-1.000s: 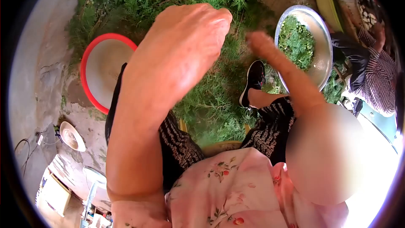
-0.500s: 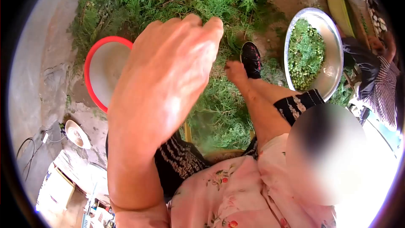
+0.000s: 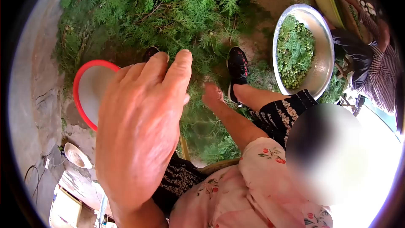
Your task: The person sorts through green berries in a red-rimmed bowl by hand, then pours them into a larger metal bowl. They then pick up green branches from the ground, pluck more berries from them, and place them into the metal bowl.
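My left hand (image 3: 139, 131) is large and close to the camera, its back showing and its fingers bent; anything under them is hidden. It covers part of a white basin with a red rim (image 3: 80, 101). My right hand (image 3: 213, 96) is closed low over green sprigs (image 3: 206, 128), beside a black shoe (image 3: 238, 63); what it holds is too small to tell. A big heap of green branches with small pale green cones (image 3: 156, 12) lies ahead.
At the right, a metal bowl (image 3: 325, 59) holds green cones and sprigs. Beyond it sits a person in a checked top (image 3: 379, 78), near a yellow-green container (image 3: 327, 0). A pale hat-like object (image 3: 78, 156) is at the lower left.
The view has shifted, with the heap and metal bowl further left. My left hand is lower and further left, and my right hand has moved left and down. Another shoe shows beyond my left hand.
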A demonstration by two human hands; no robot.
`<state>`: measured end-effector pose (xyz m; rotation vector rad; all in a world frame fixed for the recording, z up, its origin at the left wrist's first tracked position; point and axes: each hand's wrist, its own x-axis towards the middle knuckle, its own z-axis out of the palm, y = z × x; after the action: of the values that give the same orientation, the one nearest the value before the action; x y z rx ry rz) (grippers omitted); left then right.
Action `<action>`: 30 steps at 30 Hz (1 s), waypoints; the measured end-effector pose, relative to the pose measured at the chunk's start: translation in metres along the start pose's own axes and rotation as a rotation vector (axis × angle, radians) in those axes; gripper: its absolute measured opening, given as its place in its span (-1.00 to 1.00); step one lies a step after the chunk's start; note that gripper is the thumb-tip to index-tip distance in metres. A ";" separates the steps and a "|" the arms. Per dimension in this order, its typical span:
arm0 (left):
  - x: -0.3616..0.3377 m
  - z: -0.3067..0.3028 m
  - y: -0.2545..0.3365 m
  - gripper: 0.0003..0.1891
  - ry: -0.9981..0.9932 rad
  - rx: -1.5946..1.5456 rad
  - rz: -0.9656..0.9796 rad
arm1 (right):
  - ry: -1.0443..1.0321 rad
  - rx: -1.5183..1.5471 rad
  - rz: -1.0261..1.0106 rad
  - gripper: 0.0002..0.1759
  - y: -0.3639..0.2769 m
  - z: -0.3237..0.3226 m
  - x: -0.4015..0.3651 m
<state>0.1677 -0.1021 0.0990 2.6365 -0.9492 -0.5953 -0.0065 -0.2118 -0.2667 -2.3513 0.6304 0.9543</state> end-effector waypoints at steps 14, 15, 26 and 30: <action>0.001 0.014 0.011 -0.56 0.062 0.054 0.167 | 0.148 -0.622 -0.398 -0.77 -0.041 -0.332 -0.039; 0.001 0.014 0.013 -0.63 0.095 0.058 0.187 | 0.213 -0.629 -0.357 -0.77 -0.031 -0.355 -0.053; 0.001 0.014 0.021 -0.50 -0.004 0.102 0.104 | 0.371 0.226 -0.355 -0.80 0.149 -0.116 -0.045; 0.002 0.010 0.021 -0.43 -0.121 0.168 0.070 | 0.625 0.453 0.017 -0.71 0.164 -0.077 -0.019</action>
<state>0.1531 -0.1207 0.0977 2.7247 -1.1700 -0.6924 -0.0772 -0.3790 -0.2528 -2.1975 0.9798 0.0324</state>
